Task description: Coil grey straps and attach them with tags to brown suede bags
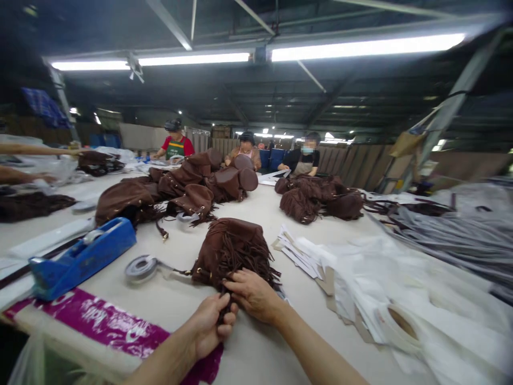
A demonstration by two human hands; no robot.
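Note:
A brown fringed bag (230, 243) lies on its side on the white table in front of me, its long fringe hanging toward me. My left hand (212, 323) is closed at the near end of the bag, pinching some dark brown strands or cord between thumb and fingers. Just to its right, my right hand (252, 294) rests on the lower fringe with fingers bent and together; what lies under its fingertips is hidden. From the bag's left side a strap runs toward a rolled grey strip (141, 268).
A blue tape dispenser (84, 259) stands at left above a purple printed sheet (116, 321). Brown bags (184, 184) are heaped behind, with another pile (320, 198) farther right. White sheets and a tape roll (398, 326) cover the right side. Several people work around the table.

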